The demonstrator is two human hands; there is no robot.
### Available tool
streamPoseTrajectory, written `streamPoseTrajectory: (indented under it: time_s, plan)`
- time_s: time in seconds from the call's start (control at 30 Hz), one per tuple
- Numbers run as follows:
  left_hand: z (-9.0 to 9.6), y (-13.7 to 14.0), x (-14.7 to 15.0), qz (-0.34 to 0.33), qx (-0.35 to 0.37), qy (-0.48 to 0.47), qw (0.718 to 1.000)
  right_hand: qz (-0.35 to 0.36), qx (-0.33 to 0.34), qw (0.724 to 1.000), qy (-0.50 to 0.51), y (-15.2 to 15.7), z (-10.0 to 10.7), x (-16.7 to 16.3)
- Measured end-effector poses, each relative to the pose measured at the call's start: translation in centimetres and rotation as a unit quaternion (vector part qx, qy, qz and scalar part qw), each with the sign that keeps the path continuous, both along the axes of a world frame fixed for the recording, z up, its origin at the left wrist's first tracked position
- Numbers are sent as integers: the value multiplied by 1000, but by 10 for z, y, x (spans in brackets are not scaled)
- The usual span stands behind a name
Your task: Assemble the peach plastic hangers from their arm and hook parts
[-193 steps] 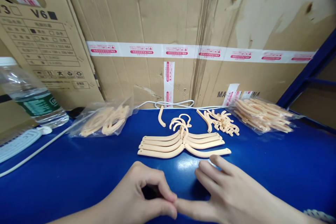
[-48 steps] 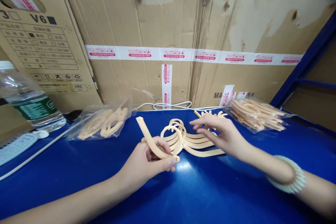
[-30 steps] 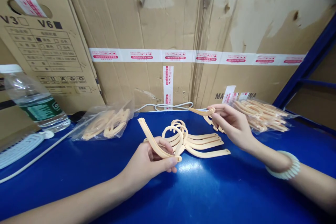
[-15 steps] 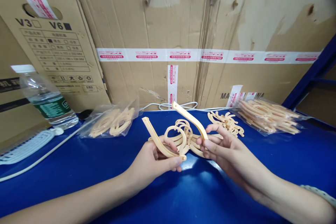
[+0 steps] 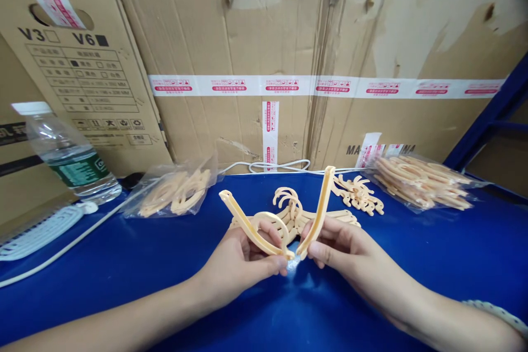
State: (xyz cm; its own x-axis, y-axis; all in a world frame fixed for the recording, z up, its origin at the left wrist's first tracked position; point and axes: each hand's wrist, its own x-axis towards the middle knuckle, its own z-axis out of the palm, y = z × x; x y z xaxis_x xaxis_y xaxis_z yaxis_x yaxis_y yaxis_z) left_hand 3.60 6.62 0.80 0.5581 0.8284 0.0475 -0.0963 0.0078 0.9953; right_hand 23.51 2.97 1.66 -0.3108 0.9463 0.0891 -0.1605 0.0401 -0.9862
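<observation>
My left hand (image 5: pixel 247 264) is closed on a beige plastic hanger arm (image 5: pixel 239 217), its free end slanting up to the left. A curved hanger hook (image 5: pixel 272 218) of the same colour is held with it and arches over my fingers. Pinched in my right hand (image 5: pixel 342 242) is a second hanger arm (image 5: pixel 324 203), grooved side towards me, tip up. The lower ends of both arms are close together, with a narrow gap between them. Behind my hands lies a pile of assembled-looking hangers (image 5: pixel 295 214), partly hidden by my fingers.
Loose hooks (image 5: pixel 358 193) are heaped at the back right, beside a clear bag of hanger arms (image 5: pixel 421 181). Another bag of parts (image 5: pixel 177 190) lies at the left, near a water bottle (image 5: pixel 74 157) and a pale hairbrush (image 5: pixel 41 231). Cardboard boxes (image 5: pixel 231 38) back the blue table.
My right hand has moved left and down, turning its hanger arm so that the lower end comes near the left one. My left hand stays almost in place, its parts tilted slightly.
</observation>
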Motion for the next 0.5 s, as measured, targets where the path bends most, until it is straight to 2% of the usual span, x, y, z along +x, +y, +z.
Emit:
streamPoseTrajectory:
  time_s: [0.2, 0.3, 0.5]
  plan:
    - [-3, -2, -2, -8, 14, 24, 1000, 21, 52, 998, -22, 0, 2, -2]
    - [-3, -2, -2, -8, 9, 25, 1000, 8, 69, 997, -34, 0, 1, -1]
    - [0, -5, -3, -12, 21, 52, 998, 2, 80, 994, -71, -3, 2, 0]
